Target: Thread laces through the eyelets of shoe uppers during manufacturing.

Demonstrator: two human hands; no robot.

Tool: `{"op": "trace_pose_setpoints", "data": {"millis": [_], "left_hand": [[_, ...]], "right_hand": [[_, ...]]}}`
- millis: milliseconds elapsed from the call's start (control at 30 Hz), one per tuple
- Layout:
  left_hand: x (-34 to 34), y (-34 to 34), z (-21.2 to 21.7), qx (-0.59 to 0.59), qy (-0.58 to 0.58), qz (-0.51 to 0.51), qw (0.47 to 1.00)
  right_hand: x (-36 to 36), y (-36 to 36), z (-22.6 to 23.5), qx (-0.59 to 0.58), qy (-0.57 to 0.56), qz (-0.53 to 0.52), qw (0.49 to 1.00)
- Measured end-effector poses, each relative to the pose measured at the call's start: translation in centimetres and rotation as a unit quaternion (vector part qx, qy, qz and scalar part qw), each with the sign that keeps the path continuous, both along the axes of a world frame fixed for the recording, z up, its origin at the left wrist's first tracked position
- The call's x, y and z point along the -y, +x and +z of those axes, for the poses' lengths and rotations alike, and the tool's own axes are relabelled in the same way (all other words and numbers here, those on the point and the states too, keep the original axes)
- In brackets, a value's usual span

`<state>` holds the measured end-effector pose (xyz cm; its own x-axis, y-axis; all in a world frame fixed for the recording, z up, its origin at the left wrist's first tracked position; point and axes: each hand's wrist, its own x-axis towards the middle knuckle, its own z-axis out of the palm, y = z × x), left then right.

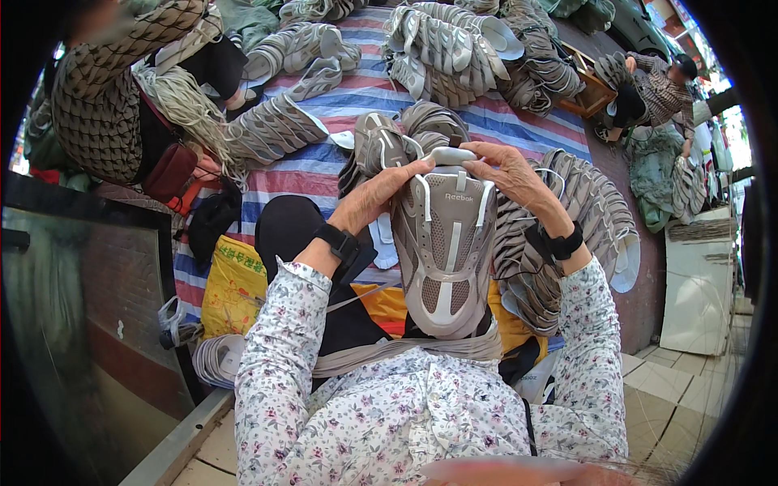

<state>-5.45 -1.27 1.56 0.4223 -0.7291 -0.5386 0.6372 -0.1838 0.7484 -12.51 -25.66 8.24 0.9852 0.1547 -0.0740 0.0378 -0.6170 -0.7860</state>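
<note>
A grey-brown sneaker upper (450, 243) with mesh panels and white trim is held upright over my lap, its toe pointing toward me. At its far end, my left hand (387, 185) pinches the left side of the pale padded tongue top (450, 156) between thumb and fingers. My right hand (512, 176) grips the right side of the same edge, its thumb and fingers closed together. White lace pieces (484, 202) run down both sides of the throat. Across my lap lies a bundle of flat beige laces (405, 353). More uppers (379, 142) lie just beyond my hands.
Nested shoe uppers (571, 215) are heaped to my right, others (446, 57) farther off on the striped sheet (365, 105). A yellow bag (233, 283) and a dark-framed glass panel (89, 300) are left. A person (101, 105) with pale laces (186, 105) sits far left; another (656, 93) far right.
</note>
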Motion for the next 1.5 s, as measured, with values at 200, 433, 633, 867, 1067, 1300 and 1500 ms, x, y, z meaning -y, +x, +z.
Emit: {"op": "trace_pose_setpoints", "data": {"millis": [200, 433, 633, 867, 1067, 1300, 1500], "left_hand": [[0.9, -0.2, 0.6, 0.058, -0.027, 0.016, 0.998], [1.8, 0.2, -0.8, 0.080, -0.072, 0.017, 0.994], [2.6, -0.6, -1.5, 0.054, -0.056, 0.059, 0.995], [2.4, -3.7, 4.1, 0.599, 0.094, 0.118, 0.787], [1.0, -6.1, 4.5, 0.722, 0.155, 0.042, 0.673], [-0.5, -6.5, 1.2, 0.701, 0.144, 0.092, 0.692], [-2.1, -5.2, -0.1, 0.687, 0.104, 0.115, 0.710]], "right_hand": [[-0.1, -2.4, -0.4, -0.294, 0.249, -0.126, 0.914], [0.2, -2.7, -0.9, -0.272, 0.359, -0.145, 0.881], [2.0, -2.1, -4.2, -0.293, 0.354, -0.151, 0.875], [1.4, -2.3, -6.6, -0.270, 0.372, -0.154, 0.875], [1.1, -1.5, -7.3, -0.254, 0.322, -0.127, 0.903], [0.4, -1.2, -10.8, -0.202, 0.389, -0.034, 0.898], [0.1, -1.7, -12.4, 0.008, 0.112, -0.044, 0.993]]}}
